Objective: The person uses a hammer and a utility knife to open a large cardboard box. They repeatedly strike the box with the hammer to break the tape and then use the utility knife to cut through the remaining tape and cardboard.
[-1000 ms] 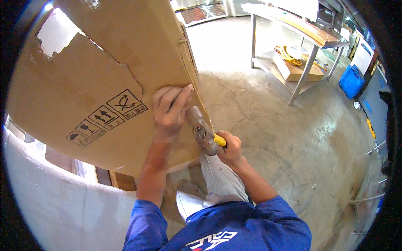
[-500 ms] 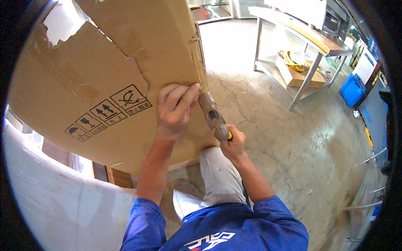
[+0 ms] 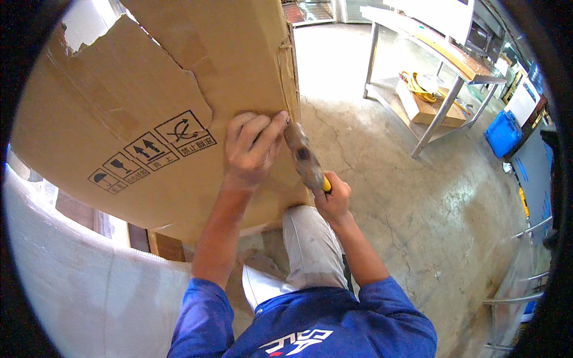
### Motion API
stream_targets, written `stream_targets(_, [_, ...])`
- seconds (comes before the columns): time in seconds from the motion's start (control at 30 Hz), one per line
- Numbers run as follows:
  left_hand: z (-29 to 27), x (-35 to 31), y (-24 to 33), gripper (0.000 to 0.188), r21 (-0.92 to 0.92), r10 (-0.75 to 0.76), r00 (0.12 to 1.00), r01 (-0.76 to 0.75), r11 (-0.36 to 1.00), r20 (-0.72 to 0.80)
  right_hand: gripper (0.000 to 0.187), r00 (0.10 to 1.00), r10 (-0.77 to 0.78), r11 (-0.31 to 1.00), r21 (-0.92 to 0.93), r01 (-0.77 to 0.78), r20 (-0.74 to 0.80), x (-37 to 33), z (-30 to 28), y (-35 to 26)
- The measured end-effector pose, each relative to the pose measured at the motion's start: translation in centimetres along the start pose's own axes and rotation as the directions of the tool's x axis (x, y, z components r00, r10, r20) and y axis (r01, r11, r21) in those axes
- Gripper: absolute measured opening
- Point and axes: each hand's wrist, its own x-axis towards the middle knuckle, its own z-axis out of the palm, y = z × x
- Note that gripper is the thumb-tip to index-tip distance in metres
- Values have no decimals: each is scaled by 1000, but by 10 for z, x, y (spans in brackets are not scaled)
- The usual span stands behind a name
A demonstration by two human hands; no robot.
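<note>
A large brown cardboard box [image 3: 155,71], torn at its upper left, stands in front of me with printed handling symbols on its face. My left hand [image 3: 250,146] rests against it near the right edge, thumb and forefinger pinched at that edge. Whatever is between these fingertips is too small to make out. My right hand [image 3: 333,198] is wrapped round the yellow handle of a hammer [image 3: 305,156]. The worn metal hammer head lies close beside my left fingertips, along the box's edge.
White wrapped material [image 3: 89,280] curves along the lower left, next to a wooden piece [image 3: 166,246]. At the upper right stands a metal-legged table [image 3: 444,110], with a box [image 3: 424,107] and yellow cable [image 3: 418,88] on its lower shelf. A blue case [image 3: 503,130] sits farther right.
The hammer head has come slightly up and closer to my left fingertips. My left hand keeps its pinch at the box edge. The view has shifted a little.
</note>
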Motion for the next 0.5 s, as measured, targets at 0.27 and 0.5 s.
stream_targets(0.27, [2,-2,0,38,22,5,1000,-4,1000,-31,25,999,-53,998,41,53,11,-2,0,3])
stream_targets(0.5, [3,-4,3,32,152,-28,999,34,988,-44,26,997,-63,997,43,65,-45,0,1,9])
